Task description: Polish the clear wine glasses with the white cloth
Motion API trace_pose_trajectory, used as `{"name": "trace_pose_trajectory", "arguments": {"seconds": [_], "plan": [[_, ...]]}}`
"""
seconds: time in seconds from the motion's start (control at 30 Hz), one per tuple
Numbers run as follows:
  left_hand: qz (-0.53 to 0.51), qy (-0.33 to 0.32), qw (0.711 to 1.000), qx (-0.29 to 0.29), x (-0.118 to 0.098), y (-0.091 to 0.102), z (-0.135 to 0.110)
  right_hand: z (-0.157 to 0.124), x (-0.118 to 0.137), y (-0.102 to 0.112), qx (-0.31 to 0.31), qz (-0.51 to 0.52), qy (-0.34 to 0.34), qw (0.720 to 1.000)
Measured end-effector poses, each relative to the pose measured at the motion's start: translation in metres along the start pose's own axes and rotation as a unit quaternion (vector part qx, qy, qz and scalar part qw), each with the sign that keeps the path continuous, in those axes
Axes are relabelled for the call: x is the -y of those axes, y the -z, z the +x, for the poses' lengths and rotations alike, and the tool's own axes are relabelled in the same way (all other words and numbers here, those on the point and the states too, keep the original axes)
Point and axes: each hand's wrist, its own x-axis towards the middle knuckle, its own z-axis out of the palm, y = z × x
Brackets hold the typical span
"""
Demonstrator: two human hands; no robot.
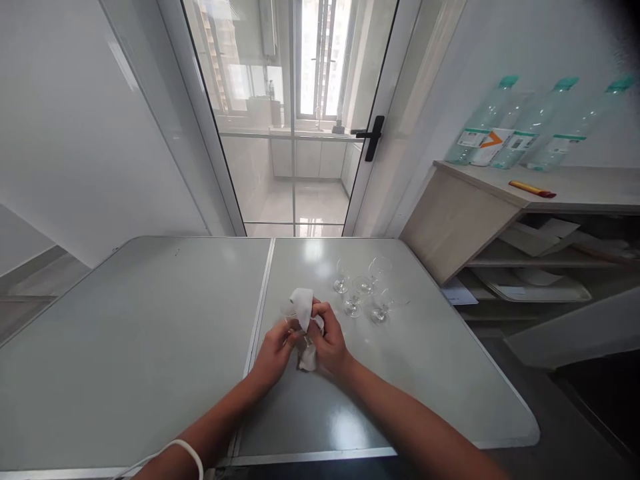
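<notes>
Above the right half of the table, my two hands are close together. My right hand (pixel 331 339) is closed around a white cloth (pixel 303 308), which bunches up above the fingers and hangs below them. My left hand (pixel 276 348) is closed on a clear glass (pixel 289 313); only a faint rim shows, as cloth and fingers hide most of it. The cloth lies against this glass. Beyond my right hand, several clear stemmed glasses (pixel 353 307) stand in a loose group on the table.
The grey table (pixel 150 347) has a pale seam across it. A glass door (pixel 320 180) with a black handle (pixel 373 139) is behind it. On the right, a wooden shelf (pixel 475 220) carries several plastic bottles (pixel 520 143) and a yellow-red packet (pixel 531 189).
</notes>
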Motion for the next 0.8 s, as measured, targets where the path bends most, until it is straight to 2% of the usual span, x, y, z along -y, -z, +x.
{"name": "trace_pose_trajectory", "arguments": {"seconds": [0.13, 0.37, 0.53, 0.67, 0.8], "plan": [[0.116, 0.004, 0.993, -0.02, 0.003, 0.005, -0.002, 0.001, -0.008, 0.002, 0.045, -0.032, -0.05, 0.997], [0.176, -0.025, 0.982, -0.055, 0.001, 0.008, 0.0, 0.005, -0.01, 0.007, 0.063, 0.009, -0.141, 0.988], [0.21, -0.059, 0.973, -0.07, 0.003, 0.01, 0.0, 0.009, -0.019, 0.011, 0.123, -0.045, -0.117, 0.984], [0.234, -0.064, 0.966, -0.093, 0.005, 0.014, 0.001, 0.007, -0.03, 0.015, 0.147, -0.094, -0.139, 0.975], [0.22, -0.073, 0.966, -0.111, 0.003, 0.014, 0.002, 0.007, -0.028, 0.015, 0.177, -0.062, -0.154, 0.97]]}}
